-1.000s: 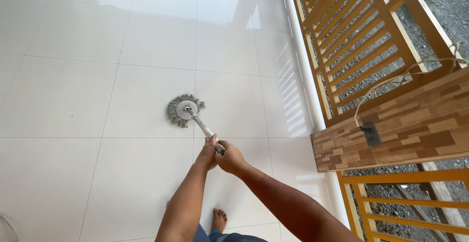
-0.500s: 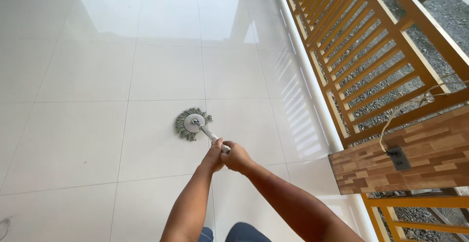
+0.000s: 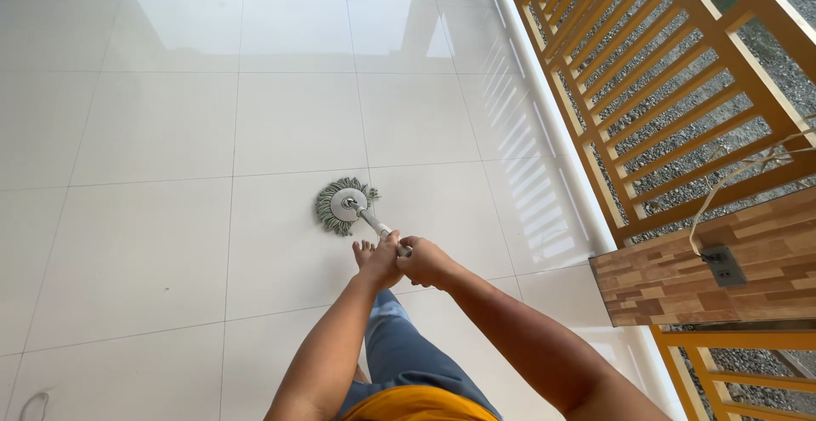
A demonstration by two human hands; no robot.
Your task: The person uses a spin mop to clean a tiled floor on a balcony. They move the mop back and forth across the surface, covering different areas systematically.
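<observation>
Mop [image 3: 347, 205] with a light, stiff metal handle and soft green fringe rests ahead of both hands, left hand [image 3: 380, 261] and right hand [image 3: 425, 262] closed around the handle's upper end.

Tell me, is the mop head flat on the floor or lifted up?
Flat: the mop head lies with its strands spread on the tiled floor.

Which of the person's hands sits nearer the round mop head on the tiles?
Left, by a little. The left hand grips the mop handle lower down, just behind the mop head; the right hand holds the handle directly beside it, slightly farther up the shaft.
</observation>
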